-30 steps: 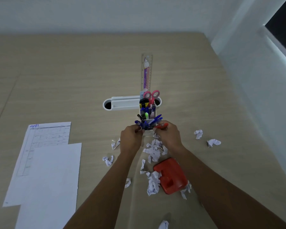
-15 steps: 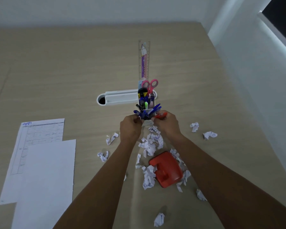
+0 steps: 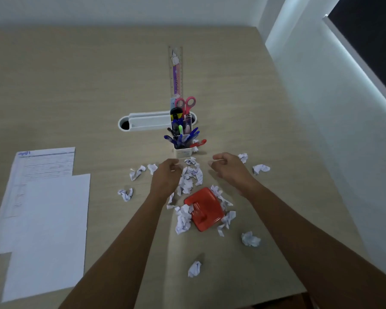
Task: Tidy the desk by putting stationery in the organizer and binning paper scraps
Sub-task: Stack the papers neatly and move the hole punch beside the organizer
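Observation:
A white organizer (image 3: 182,151) stands mid-desk, packed with blue pens, a green marker, pink-handled scissors (image 3: 186,104) and a tall ruler (image 3: 177,72). A red pen (image 3: 198,143) sticks out at its right side. Several crumpled paper scraps (image 3: 191,175) lie in front of it, around a red hole punch (image 3: 204,209). My left hand (image 3: 166,176) hovers just left of the scrap pile, fingers loosely curled, holding nothing. My right hand (image 3: 228,167) is to the right of the pile, fingers apart and empty. Both are a short way in front of the organizer.
A white cable-port cover (image 3: 146,121) is set into the desk behind the organizer. Two paper sheets (image 3: 47,219) lie at the left. Stray scraps lie near the front edge (image 3: 194,268) and at the right (image 3: 260,168). A wall and window frame (image 3: 334,90) border the right side.
Both hands have let go of the organizer and pulled back toward me, spreading apart over the scraps. The organizer stays where it stood.

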The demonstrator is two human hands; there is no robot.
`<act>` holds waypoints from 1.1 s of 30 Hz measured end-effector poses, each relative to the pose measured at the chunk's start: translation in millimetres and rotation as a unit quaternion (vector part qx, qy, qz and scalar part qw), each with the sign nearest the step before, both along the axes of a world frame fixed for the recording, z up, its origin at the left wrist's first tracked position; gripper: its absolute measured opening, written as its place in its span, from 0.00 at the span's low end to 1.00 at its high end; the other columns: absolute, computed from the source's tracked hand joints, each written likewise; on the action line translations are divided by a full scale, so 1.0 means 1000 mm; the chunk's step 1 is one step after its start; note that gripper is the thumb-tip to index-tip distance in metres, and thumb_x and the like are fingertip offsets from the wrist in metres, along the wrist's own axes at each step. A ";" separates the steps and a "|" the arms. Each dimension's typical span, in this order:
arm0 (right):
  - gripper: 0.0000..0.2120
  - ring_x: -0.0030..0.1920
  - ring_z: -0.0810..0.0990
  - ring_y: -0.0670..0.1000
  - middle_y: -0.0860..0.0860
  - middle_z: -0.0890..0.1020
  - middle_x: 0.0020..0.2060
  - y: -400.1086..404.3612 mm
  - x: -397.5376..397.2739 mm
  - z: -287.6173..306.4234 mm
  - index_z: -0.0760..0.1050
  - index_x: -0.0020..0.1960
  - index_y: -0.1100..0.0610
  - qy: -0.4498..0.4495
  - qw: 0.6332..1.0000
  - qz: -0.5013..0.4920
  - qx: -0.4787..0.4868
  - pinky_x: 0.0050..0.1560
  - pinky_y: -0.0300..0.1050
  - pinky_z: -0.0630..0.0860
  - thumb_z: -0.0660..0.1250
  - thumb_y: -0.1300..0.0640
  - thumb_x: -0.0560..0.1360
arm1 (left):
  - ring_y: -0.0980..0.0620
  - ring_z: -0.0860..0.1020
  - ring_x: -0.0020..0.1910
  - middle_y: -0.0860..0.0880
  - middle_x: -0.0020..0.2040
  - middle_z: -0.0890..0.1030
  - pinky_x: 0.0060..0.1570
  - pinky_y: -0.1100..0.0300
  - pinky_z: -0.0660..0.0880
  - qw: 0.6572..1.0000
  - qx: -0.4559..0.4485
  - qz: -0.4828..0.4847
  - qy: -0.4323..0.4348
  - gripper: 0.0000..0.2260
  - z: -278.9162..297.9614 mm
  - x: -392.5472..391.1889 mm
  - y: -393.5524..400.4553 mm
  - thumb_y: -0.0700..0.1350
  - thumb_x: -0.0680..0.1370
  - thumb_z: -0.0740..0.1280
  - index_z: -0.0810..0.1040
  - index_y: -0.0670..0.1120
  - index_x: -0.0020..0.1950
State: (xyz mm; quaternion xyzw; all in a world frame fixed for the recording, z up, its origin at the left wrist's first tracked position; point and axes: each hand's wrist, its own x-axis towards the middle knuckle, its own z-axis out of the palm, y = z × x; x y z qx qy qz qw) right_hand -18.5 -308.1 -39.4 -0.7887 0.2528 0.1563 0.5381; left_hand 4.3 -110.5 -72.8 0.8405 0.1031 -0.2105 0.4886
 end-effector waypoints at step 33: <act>0.10 0.48 0.81 0.56 0.54 0.84 0.49 0.049 -0.097 -0.007 0.78 0.56 0.53 0.023 0.957 0.134 -0.255 0.50 0.48 0.72 0.68 0.51 0.77 | 0.40 0.73 0.67 0.41 0.68 0.76 0.65 0.46 0.70 0.953 0.261 0.151 0.026 0.35 0.013 -0.077 0.357 0.61 0.71 0.74 0.72 0.45 0.72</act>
